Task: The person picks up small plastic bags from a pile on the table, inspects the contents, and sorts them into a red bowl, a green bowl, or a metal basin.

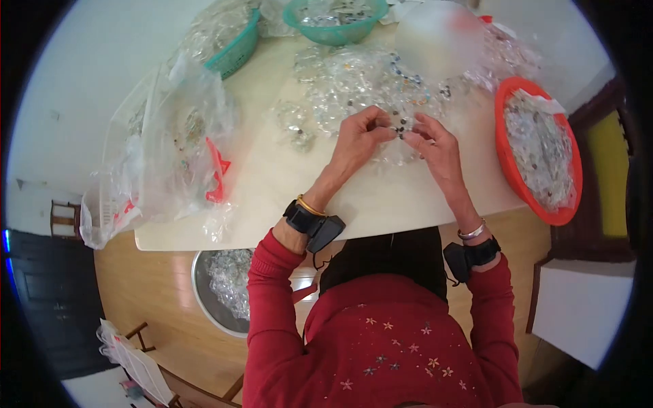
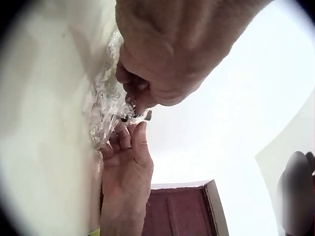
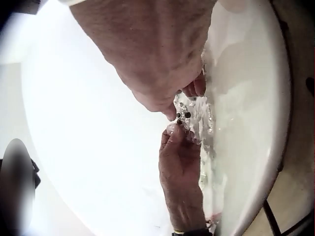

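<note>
Over the white table (image 1: 286,183) my two hands meet fingertip to fingertip on one small clear plastic packet (image 1: 403,128) that has a few dark beads inside. My left hand (image 1: 388,130) pinches its left side and my right hand (image 1: 413,136) pinches its right side. In the left wrist view the left hand (image 2: 140,101) grips the crinkled packet (image 2: 106,105) from above, with the right hand's fingers (image 2: 133,140) below it. The right wrist view has the right hand (image 3: 179,110) on the packet (image 3: 192,115) and the left hand's fingers (image 3: 174,135) under it.
A heap of similar clear packets (image 1: 354,78) lies just beyond the hands. Two green baskets (image 1: 238,51) (image 1: 337,27) stand at the back, a red basket (image 1: 568,204) at the right, a large clear bag (image 1: 163,149) at the left. A metal bowl (image 1: 204,309) of packets sits below the table edge.
</note>
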The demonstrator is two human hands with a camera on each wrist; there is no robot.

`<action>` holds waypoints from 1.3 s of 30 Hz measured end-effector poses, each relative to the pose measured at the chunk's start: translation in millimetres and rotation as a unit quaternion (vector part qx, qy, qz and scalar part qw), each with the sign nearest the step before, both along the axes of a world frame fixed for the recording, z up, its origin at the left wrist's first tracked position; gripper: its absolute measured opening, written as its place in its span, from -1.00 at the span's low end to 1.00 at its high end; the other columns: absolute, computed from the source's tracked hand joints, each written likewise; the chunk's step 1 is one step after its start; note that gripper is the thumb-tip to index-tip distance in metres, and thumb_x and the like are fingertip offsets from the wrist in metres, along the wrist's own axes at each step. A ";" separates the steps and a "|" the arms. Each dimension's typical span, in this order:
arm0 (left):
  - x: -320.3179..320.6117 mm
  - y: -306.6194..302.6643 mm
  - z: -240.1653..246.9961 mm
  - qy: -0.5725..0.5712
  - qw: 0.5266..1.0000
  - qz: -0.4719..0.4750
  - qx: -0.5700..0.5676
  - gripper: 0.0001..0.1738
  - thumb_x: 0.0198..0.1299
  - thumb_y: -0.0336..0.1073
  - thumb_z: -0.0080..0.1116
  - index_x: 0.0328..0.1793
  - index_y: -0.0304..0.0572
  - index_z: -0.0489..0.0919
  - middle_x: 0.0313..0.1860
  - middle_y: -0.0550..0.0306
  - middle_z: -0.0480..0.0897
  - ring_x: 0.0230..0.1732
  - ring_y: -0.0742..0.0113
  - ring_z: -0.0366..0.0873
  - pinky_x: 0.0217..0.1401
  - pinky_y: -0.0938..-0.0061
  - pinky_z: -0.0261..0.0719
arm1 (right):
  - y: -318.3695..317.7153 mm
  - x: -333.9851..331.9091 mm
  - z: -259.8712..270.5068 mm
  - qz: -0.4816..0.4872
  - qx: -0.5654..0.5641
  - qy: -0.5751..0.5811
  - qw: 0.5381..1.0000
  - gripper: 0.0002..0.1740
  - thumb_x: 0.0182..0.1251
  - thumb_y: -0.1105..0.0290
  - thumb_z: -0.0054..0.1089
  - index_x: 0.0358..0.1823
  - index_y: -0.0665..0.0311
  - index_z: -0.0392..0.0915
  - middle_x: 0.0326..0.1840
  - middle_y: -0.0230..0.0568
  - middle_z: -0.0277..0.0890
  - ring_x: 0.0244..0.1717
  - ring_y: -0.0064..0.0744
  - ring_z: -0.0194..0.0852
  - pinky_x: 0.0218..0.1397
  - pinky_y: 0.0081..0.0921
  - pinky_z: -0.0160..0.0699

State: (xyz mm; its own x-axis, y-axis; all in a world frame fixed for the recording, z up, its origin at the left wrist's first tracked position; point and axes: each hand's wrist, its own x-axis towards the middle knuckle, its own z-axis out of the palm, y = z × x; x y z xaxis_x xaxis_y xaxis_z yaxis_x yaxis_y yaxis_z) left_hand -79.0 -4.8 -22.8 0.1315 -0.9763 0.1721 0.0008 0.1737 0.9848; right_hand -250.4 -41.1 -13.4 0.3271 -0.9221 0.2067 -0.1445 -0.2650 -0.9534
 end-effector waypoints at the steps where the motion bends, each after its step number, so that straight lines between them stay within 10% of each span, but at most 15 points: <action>1: 0.1 1.2 4.6 -0.001 1.000 0.009 -0.002 -0.84 -0.05 -0.49 0.19 -0.29 -0.31 0.52 -0.49 0.30 0.51 -0.45 0.52 0.41 -0.40 0.64 0.36 | -5.8 0.3 -0.1 0.028 0.041 -0.011 0.999 -0.73 0.15 0.40 0.24 -0.13 0.36 0.53 -0.42 -0.39 0.49 -0.47 -0.75 0.28 -0.43 -0.70 0.28; 14: 6.3 7.3 15.6 0.198 0.976 -0.011 0.094 -0.92 0.19 -0.36 0.09 -0.34 -0.18 0.52 -0.57 0.36 0.43 -0.59 0.62 0.24 -0.55 0.67 0.13 | -12.5 16.0 6.2 0.089 0.203 -0.169 0.960 -0.83 0.17 0.39 0.22 -0.54 0.22 0.49 -0.61 -0.54 0.37 -0.59 -0.75 0.18 -0.50 -0.73 0.10; 25: 5.9 7.2 23.7 0.156 0.977 -0.077 0.124 -0.93 0.13 -0.38 0.15 -0.36 -0.15 0.50 -0.55 0.32 0.48 -0.62 0.62 0.23 -0.58 0.69 0.12 | -0.2 13.0 25.9 0.020 0.147 -0.102 0.984 -0.81 0.16 0.35 0.24 -0.51 0.30 0.52 -0.62 -0.48 0.38 -0.60 -0.75 0.21 -0.56 -0.72 0.12; 35: 2.7 12.6 24.1 0.128 0.989 0.021 0.072 -0.88 0.06 -0.43 0.20 -0.45 -0.15 0.46 -0.61 0.30 0.46 -0.65 0.59 0.27 -0.61 0.65 0.16 | 11.2 -1.6 17.9 0.085 0.176 -0.061 0.979 -0.85 0.15 0.41 0.23 -0.46 0.36 0.56 -0.64 -0.42 0.40 -0.63 -0.71 0.30 -0.59 -0.74 0.29; 39: 11.0 5.2 43.5 0.131 0.987 0.065 0.074 -0.89 0.07 -0.44 0.16 -0.46 -0.16 0.46 -0.64 0.29 0.43 -0.66 0.56 0.29 -0.61 0.63 0.18 | 21.5 -22.9 11.6 -0.037 0.102 -0.035 0.993 -0.91 0.16 0.47 0.18 -0.43 0.36 0.55 -0.61 -0.35 0.47 -0.61 -0.68 0.32 -0.57 -0.73 0.26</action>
